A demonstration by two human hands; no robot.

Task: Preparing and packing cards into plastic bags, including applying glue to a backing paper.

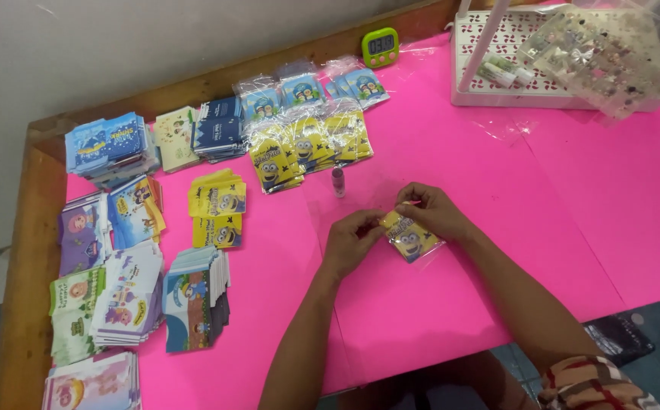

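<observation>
Both hands hold one small yellow cartoon card in a clear plastic sleeve (pixel 411 239) just above the pink table cover (pixel 451 304). My left hand (pixel 351 241) pinches the card's left edge. My right hand (pixel 430 210) grips its upper end with the fingertips together. A small pink tube (pixel 338 182) stands upright just beyond the hands. Behind it lie rows of sleeved yellow cards (pixel 307 144) and sleeved blue cards (pixel 307 89).
Piles of printed cards cover the table's left side: blue (pixel 110 148), dark blue (pixel 218 127), yellow (pixel 218 209) and mixed pastel stacks (pixel 125 292). A green timer (pixel 381 47) stands at the back edge. A white basket (pixel 512 64) with a clear compartment box (pixel 611 53) sits far right.
</observation>
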